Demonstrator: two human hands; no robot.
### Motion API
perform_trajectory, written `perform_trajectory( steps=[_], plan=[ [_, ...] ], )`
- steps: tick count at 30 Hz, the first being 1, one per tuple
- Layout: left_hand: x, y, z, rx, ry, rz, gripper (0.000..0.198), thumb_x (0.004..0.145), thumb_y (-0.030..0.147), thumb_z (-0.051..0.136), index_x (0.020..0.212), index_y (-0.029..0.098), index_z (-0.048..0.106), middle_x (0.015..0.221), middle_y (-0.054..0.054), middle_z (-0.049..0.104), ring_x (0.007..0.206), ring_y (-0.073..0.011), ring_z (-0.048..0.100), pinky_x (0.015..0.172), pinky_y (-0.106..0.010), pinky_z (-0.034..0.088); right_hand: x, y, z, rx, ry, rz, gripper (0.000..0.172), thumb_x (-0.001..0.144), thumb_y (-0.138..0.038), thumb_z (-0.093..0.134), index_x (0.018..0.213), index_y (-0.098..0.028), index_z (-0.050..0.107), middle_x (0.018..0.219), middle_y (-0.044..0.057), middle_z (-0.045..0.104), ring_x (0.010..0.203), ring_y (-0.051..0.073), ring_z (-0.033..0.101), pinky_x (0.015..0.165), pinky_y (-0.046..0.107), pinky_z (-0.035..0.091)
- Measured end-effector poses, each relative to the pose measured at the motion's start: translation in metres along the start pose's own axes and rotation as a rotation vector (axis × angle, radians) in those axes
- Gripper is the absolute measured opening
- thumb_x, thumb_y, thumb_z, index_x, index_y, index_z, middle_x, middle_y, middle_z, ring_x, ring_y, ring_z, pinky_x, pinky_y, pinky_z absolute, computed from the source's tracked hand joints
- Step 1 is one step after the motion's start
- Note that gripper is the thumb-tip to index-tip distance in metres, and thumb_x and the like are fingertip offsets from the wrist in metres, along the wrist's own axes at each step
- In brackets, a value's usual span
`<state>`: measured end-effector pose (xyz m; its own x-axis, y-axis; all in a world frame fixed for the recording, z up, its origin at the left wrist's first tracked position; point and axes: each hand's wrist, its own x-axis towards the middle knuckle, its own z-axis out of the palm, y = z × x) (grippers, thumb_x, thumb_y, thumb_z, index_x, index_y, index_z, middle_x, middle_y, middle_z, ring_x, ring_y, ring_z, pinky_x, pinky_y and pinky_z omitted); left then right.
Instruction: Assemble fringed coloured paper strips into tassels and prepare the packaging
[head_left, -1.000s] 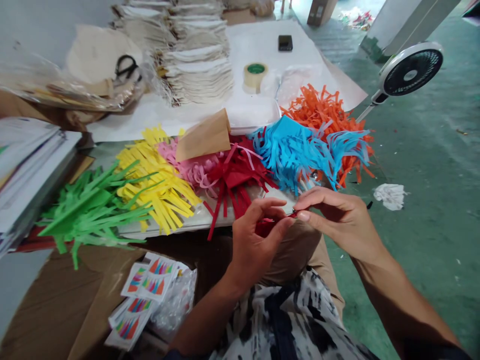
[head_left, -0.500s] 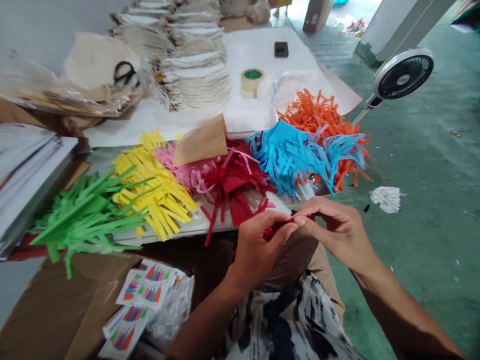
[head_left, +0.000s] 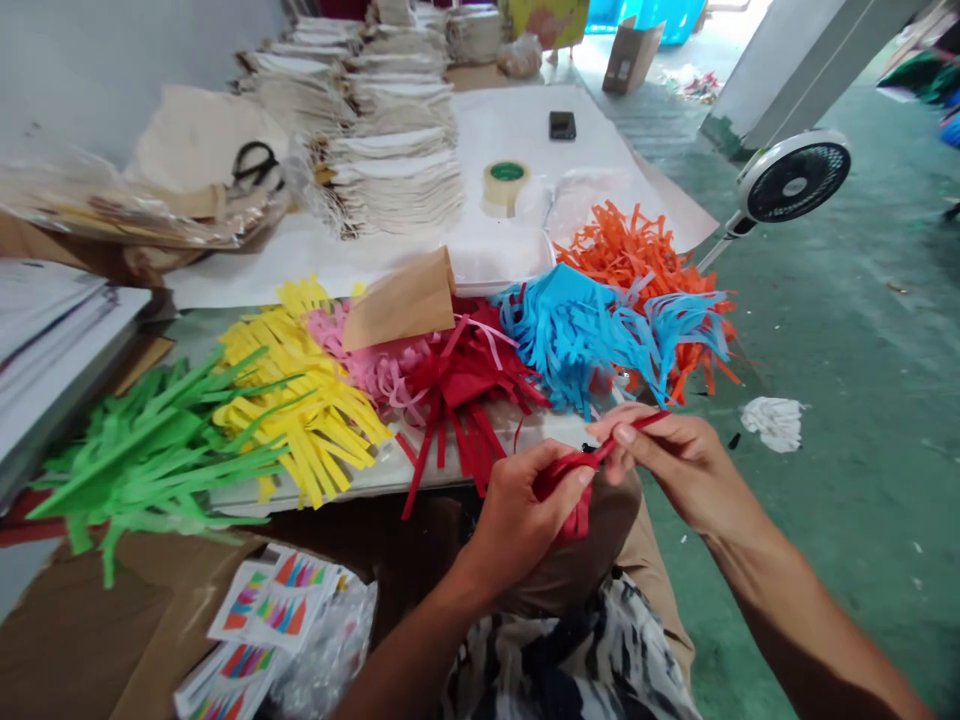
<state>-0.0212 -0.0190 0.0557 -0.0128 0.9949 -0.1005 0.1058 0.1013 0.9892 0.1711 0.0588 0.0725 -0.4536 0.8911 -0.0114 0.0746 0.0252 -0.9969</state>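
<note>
Head view: white paper sheet covers the bench, green floor past its right edge, one fan there. Six paper fringe piles along the near edge; one tape roll, one scissors further back. Left hand and right hand pinch red paper strips narrowly, just off the near edge.

Paper-covered table: tape roll, black object, stacked cloth bags, red paper fringe.
</note>
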Motion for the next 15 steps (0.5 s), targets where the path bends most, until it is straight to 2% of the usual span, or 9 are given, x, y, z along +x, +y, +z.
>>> perform_trajectory(
  steps=[1, 3, 6, 8, 9, 11, 13, 15],
  plan=[
    [0.001, -0.003, -0.001, 0.025, 0.009, -0.011, 0.022, 0.096, 0.034, 0.067, 0.081, 0.018, 0.072, 0.069, 0.002, 0.064, 0.063, -0.0119, 0.055, 0.060, -0.022, 0.041, 0.004, -0.003, -0.006, 0.029, 0.075, 0.009, 0.024, 0.096, -0.042, 0.073, 0.079, -0.028, 0.082, 0.094, 0.006, 0.079, 0.071, 0.018, 0.072, 0.068, 0.034, 0.062],
    [0.002, -0.010, -0.003, 0.071, 0.002, -0.024, 0.025, 0.097, 0.035, 0.066, 0.080, 0.018, 0.071, 0.066, 0.002, 0.063, 0.061, -0.0121, 0.055, 0.057, -0.023, 0.039, 0.012, -0.011, -0.021, 0.057, 0.342, -0.059, 0.015, 0.095, -0.041, 0.074, 0.088, -0.030, 0.083, 0.105, 0.005, 0.079, 0.069, 0.018, 0.072, 0.068, 0.036, 0.062],
    [0.004, -0.013, -0.010, 0.135, -0.057, 0.025, 0.020, 0.098, 0.031, 0.064, 0.086, 0.020, 0.074, 0.077, 0.000, 0.072, 0.071, -0.0149, 0.064, 0.066, -0.024, 0.047, 0.024, -0.030, -0.046, -0.086, 0.815, -0.396, 0.014, 0.098, -0.038, 0.070, 0.102, -0.036, 0.084, 0.111, 0.005, 0.078, 0.088, 0.025, 0.076, 0.084, 0.046, 0.062],
    [0.011, -0.005, -0.017, 0.206, -0.060, 0.110, 0.017, 0.099, 0.028, 0.063, 0.090, 0.021, 0.075, 0.088, -0.002, 0.077, 0.081, -0.0163, 0.070, 0.074, -0.025, 0.051, 0.033, -0.042, -0.061, -0.275, 0.950, -0.598, 0.022, 0.102, -0.041, 0.063, 0.114, -0.042, 0.081, 0.117, 0.003, 0.076, 0.107, 0.032, 0.075, 0.094, 0.052, 0.059],
    [0.019, 0.002, -0.021, 0.249, -0.040, 0.169, 0.015, 0.099, 0.027, 0.063, 0.094, 0.022, 0.076, 0.092, -0.002, 0.078, 0.084, -0.0166, 0.071, 0.077, -0.025, 0.052, 0.039, -0.047, -0.068, -0.394, 0.953, -0.668, 0.024, 0.104, -0.042, 0.060, 0.119, -0.044, 0.079, 0.122, 0.002, 0.075, 0.116, 0.035, 0.072, 0.098, 0.054, 0.057],
    [0.047, 0.019, -0.029, 0.335, 0.049, 0.315, 0.014, 0.099, 0.027, 0.064, 0.106, 0.023, 0.076, 0.098, -0.003, 0.079, 0.086, -0.0168, 0.072, 0.081, -0.027, 0.053, 0.054, -0.054, -0.081, -0.646, 0.871, -0.753, 0.028, 0.106, -0.041, 0.057, 0.126, -0.045, 0.076, 0.131, 0.001, 0.072, 0.129, 0.035, 0.064, 0.110, 0.055, 0.050],
    [0.088, 0.035, -0.036, 0.406, 0.198, 0.484, 0.025, 0.097, 0.022, 0.065, 0.120, 0.024, 0.074, 0.103, -0.003, 0.078, 0.078, -0.0154, 0.069, 0.078, -0.029, 0.053, 0.072, -0.055, -0.091, -0.830, 0.708, -0.773, 0.031, 0.106, -0.038, 0.056, 0.132, -0.043, 0.073, 0.138, 0.003, 0.070, 0.135, 0.031, 0.059, 0.119, 0.052, 0.042],
    [0.138, 0.044, -0.038, 0.444, 0.316, 0.561, 0.044, 0.091, 0.014, 0.069, 0.134, 0.022, 0.067, 0.120, -0.008, 0.076, 0.074, -0.0153, 0.066, 0.080, -0.032, 0.054, 0.090, -0.051, -0.099, -0.895, 0.527, -0.743, 0.034, 0.107, -0.035, 0.054, 0.138, -0.041, 0.068, 0.146, 0.005, 0.066, 0.137, 0.025, 0.057, 0.121, 0.048, 0.040]
  ],
)
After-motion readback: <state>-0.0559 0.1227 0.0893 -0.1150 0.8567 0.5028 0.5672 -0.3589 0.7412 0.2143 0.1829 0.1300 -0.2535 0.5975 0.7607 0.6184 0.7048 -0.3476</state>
